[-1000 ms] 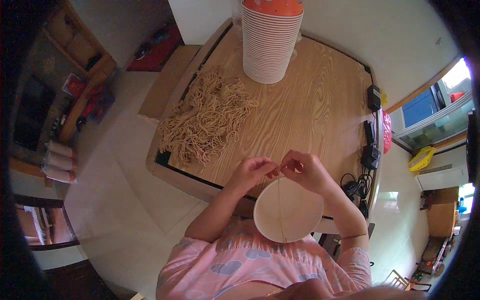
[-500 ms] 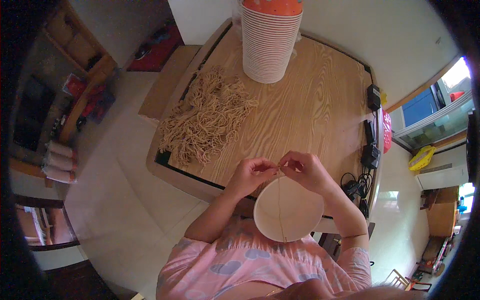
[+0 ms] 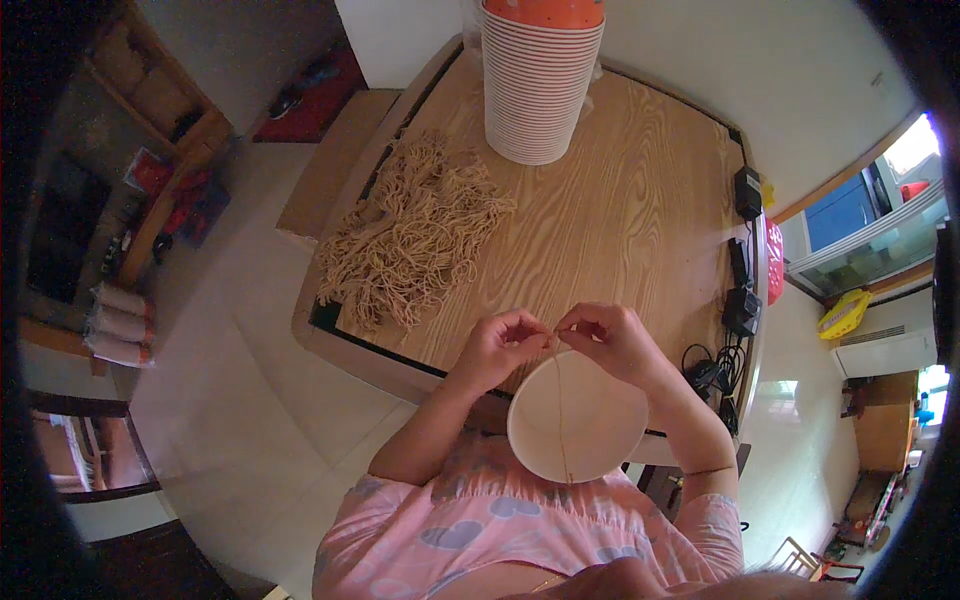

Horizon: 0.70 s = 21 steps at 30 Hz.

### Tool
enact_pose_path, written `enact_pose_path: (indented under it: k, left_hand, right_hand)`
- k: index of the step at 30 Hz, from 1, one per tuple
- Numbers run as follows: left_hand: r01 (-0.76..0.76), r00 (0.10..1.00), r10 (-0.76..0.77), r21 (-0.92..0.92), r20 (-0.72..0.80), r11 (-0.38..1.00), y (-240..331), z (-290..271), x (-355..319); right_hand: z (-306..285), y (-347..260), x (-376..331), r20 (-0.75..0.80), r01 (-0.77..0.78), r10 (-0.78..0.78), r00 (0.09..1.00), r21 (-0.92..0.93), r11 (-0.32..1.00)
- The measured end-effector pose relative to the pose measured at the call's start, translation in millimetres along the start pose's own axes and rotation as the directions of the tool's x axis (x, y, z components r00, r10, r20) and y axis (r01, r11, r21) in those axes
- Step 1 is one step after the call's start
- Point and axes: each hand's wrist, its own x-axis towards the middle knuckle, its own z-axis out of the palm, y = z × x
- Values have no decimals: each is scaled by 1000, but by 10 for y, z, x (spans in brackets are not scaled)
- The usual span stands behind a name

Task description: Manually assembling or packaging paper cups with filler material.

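A white paper bucket point(image 3: 600, 425), open side up, rests against my lap at the table's front edge. A thin tan cord point(image 3: 561, 405) runs across its mouth from the far rim to the near rim. At the far rim my left hand point(image 3: 502, 348) pinches the cord between thumb and forefinger. My right hand point(image 3: 607, 340) pinches it right beside, the fingertips of both hands nearly touching. Whether a knot sits between them is too small to make out. Left of my hands, a tangled heap of tan cords point(image 3: 415, 235) lies on the table.
A tall stack of white paper buckets point(image 3: 540, 95), orange at the top, stands at the far side of the wood-grain table point(image 3: 620, 220). Black power adapters point(image 3: 741, 310) and coiled cables point(image 3: 712, 375) line the right edge. A cardboard box point(image 3: 335, 165) adjoins the left edge.
Both hands stay at the far rim, with only a slight shift of the fingertips on the cord. The bucket has hardly moved.
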Motion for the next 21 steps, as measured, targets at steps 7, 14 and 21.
enact_pose_path:
  k: [7, 14, 21]
  left_hand:
    - [-22, 1000, 22, -56, 4, 998, -26, 2, 2]
    - [25, 999, -26, -43, -32, 999, -40, 19, 37]
    - [-58, 998, 61, 98, -29, 994, -23, 40, 27]
  right_hand:
    - [2, 8, 3, -7, -4, 4, 1000, -32, 999]
    - [-1, 1, 6, -11, -41, 40, 999, -33, 999]
    - [-11, -24, 10, -24, 4, -5, 1000, -28, 1000]
